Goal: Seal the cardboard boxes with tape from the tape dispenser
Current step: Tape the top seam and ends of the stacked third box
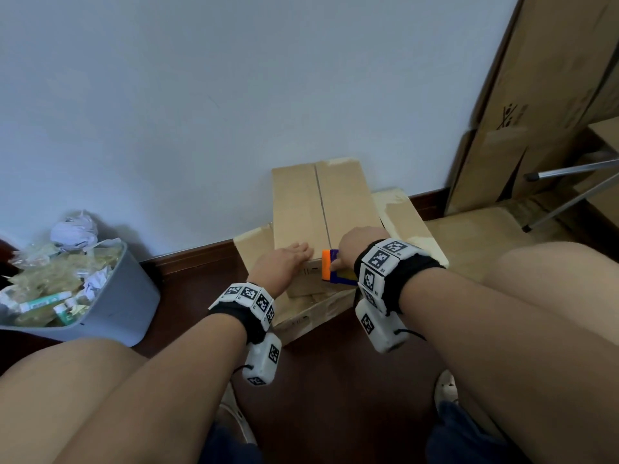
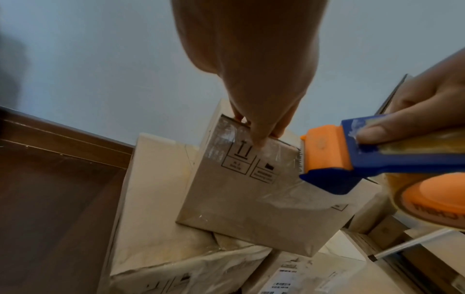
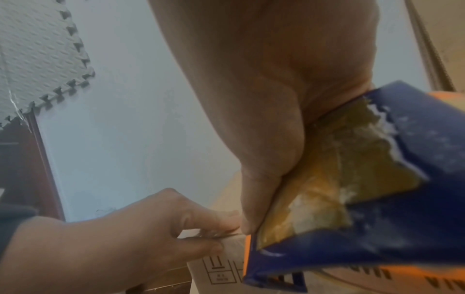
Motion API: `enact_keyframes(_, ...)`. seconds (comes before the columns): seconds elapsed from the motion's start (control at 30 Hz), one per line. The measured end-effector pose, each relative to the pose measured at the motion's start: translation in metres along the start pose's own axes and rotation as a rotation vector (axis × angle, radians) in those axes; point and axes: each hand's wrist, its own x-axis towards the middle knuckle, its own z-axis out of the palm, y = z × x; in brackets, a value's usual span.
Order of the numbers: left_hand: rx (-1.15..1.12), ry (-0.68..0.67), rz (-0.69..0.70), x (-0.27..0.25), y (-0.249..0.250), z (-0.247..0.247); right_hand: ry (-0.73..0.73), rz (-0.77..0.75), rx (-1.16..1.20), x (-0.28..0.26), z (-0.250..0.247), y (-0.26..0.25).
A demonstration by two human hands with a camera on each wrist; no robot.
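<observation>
My left hand [image 1: 287, 262] lies flat, fingers straight, pressing the near edge of the top cardboard box [image 1: 321, 212], thumb over its front face. Just right of it, my right hand [image 1: 360, 244] grips the blue-and-orange tape dispenser [image 2: 357, 157], its toothed blade at that box's front corner. That box rests on a larger cardboard box [image 1: 408, 222] against the wall.

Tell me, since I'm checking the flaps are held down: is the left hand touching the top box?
Touching. The left wrist view shows the left hand with its fingers pressed on the top box at its near upper edge.
</observation>
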Motion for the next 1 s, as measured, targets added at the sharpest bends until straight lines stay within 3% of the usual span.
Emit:
enact_keyframes(0.13, 0.059, -0.011, -0.012, -0.004, 0.003, 0.001, 0.028, -0.168, -0.027, -0.092, -0.048, 0.027)
enact_keyframes(0.23, 0.094, -0.030, -0.025, -0.011, 0.004, -0.001, 0.074, -0.234, -0.084, -0.112, -0.056, 0.034)
enact_keyframes(0.4, 0.082, -0.023, -0.055, -0.027, 0.002, -0.006, 0.079, -0.335, -0.130, -0.117, -0.051, 0.027)
enact_keyframes(0.63, -0.120, 0.060, -0.005, -0.025, 0.000, -0.005, 0.072, -0.370, -0.073, -0.121, -0.043, 0.033)
enact_keyframes(0.73, -0.140, 0.013, -0.095, -0.023, -0.002, 0.000, 0.028, -0.353, -0.078, -0.123, -0.042, 0.038)
enact_keyframes(1.0, 0.057, -0.046, -0.110, -0.011, 0.008, -0.004, -0.091, -0.363, -0.090, -0.120, -0.045, 0.051)
